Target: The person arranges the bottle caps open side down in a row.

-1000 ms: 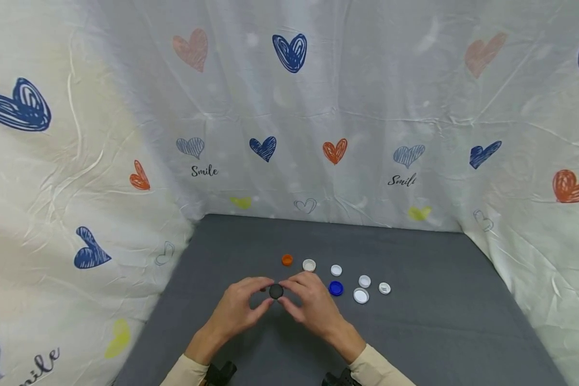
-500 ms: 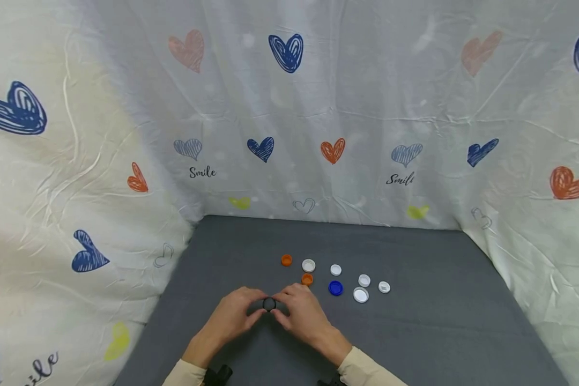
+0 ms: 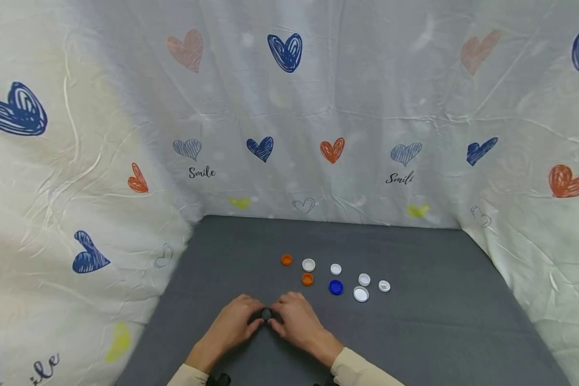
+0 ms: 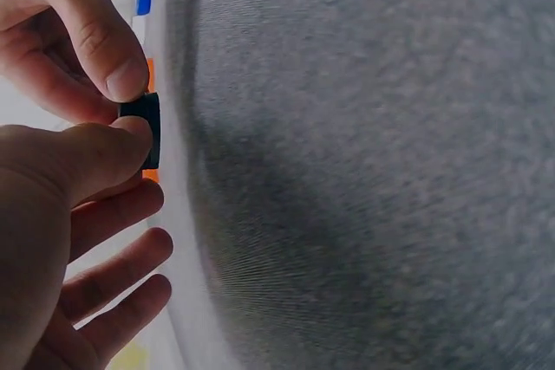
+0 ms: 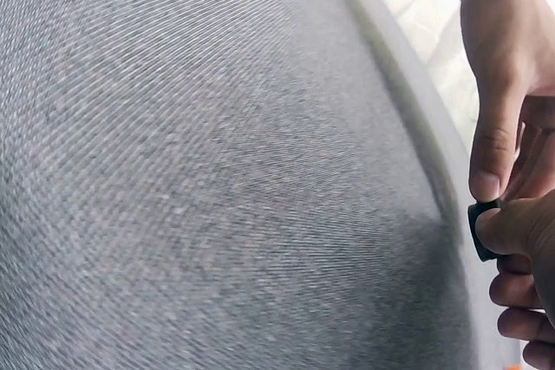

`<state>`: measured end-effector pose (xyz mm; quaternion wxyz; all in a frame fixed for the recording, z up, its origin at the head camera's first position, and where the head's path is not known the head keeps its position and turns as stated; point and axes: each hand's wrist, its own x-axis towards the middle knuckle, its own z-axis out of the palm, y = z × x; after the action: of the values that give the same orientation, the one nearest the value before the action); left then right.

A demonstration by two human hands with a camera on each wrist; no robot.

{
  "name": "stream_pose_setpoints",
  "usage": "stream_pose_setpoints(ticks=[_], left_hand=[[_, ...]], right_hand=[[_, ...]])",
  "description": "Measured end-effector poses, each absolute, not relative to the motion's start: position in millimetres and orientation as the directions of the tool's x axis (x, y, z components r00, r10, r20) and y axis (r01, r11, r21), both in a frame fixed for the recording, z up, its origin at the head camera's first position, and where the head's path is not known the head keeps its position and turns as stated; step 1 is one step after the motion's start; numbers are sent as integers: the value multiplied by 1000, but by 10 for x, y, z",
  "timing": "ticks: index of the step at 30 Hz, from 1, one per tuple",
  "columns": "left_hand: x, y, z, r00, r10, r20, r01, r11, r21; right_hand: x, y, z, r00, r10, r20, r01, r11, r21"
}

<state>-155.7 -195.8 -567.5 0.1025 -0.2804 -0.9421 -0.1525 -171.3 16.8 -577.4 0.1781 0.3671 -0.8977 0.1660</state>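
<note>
A small round black cap (image 3: 266,314) is held between both hands over the near part of the table, its dark rim around a greyer middle in the head view. My left hand (image 3: 236,323) pinches its left side with thumb and fingertips. From the opposite side my right hand (image 3: 299,323) pinches it the same way. In the left wrist view the cap (image 4: 153,132) appears edge-on, partly covered by a thumb. The right wrist view also has the cap (image 5: 479,233) between the thumbs, with the fingers behind it partly hidden.
Beyond the hands lie two orange caps (image 3: 287,260), several white caps (image 3: 361,294) and a blue cap (image 3: 335,287). They rest spread out on the grey cloth-covered table (image 3: 434,332). A white curtain with printed hearts (image 3: 289,107) borders the table at the back and sides.
Both hands have moved nearer to me and slightly left with the black cap. Its face now looks like a ring. An orange cap, earlier hidden behind the right hand, has come into view.
</note>
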Motion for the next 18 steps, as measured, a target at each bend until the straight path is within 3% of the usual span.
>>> stream_pose_setpoints(ticks=[18], left_hand=[[-1515, -1937, -5766, -825, 513, 239, 556, 814, 170]], right_hand=[[-1691, 118, -5877, -696, -599, 396, -694, 702, -157]])
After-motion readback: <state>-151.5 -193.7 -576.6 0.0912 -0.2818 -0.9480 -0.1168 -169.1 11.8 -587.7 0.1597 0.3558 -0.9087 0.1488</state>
